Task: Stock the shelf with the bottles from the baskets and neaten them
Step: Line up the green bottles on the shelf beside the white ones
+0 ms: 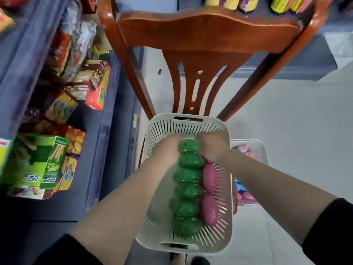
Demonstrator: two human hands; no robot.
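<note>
Both my hands, left hand (166, 150) and right hand (211, 148), pinch the far green bottle (189, 146) at the basket (225, 213)'s far end. The green row runs lengthwise toward me; hands equally near.

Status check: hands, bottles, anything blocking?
Left hand and right hand both gripping far end of green bottle row. Row in white basket beside pink bottles. Chair back ahead.

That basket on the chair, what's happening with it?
A person is reaching both hands into the basket on the chair. The left hand and right hand close around the far end of a row of green bottles. Pink bottles lie beside them, and nothing has left the basket yet.
</note>
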